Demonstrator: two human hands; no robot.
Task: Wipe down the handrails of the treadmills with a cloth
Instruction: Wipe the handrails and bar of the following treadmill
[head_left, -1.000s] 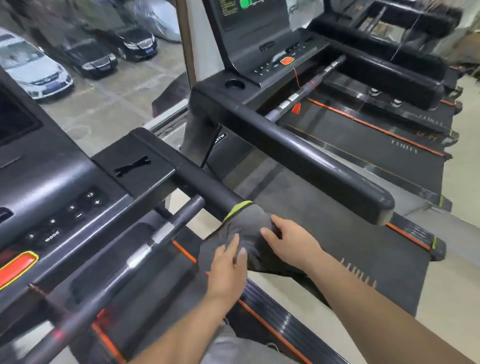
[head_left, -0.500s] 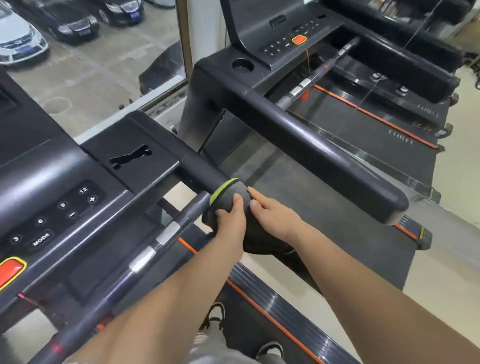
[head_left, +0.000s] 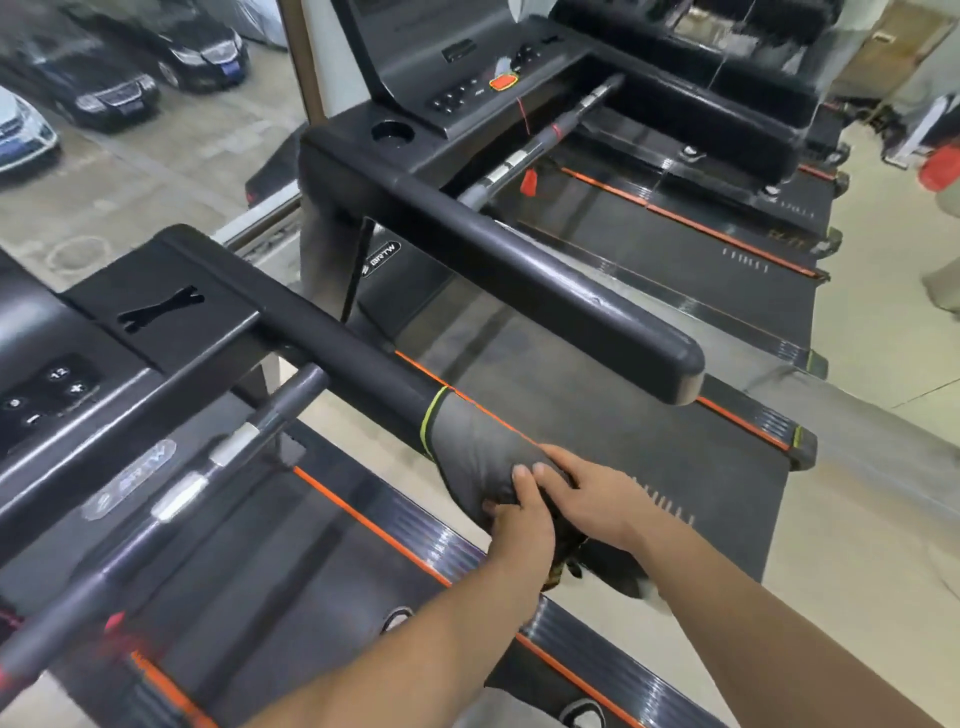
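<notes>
1. The cloth (head_left: 478, 457), grey with a yellow-green edge, is wrapped over the free end of the near handrail (head_left: 353, 353), covering its tip.
2. The left hand (head_left: 519, 519) is clenched on the cloth from the near side, fingers curled over the top; the right hand (head_left: 597, 499) presses the cloth against the rail from the far side. Both grasp cloth and rail together.
3. A loose tail of cloth hangs under the hands. It could likely slip off the rounded tip if the grip loosens at the end of a stroke, dropping onto the belt (head_left: 597, 415) below.
4. The bare stretch of rail toward the console (head_left: 47, 395) may be left unwiped if strokes stay near the tip.
5. The underside is hidden, so I cannot tell whether the cloth reaches it; missed grime there is a risk.
6. The next treadmill's handrail (head_left: 519, 265) sits just beside; a knuckle could knock it on a wide pull.
</notes>
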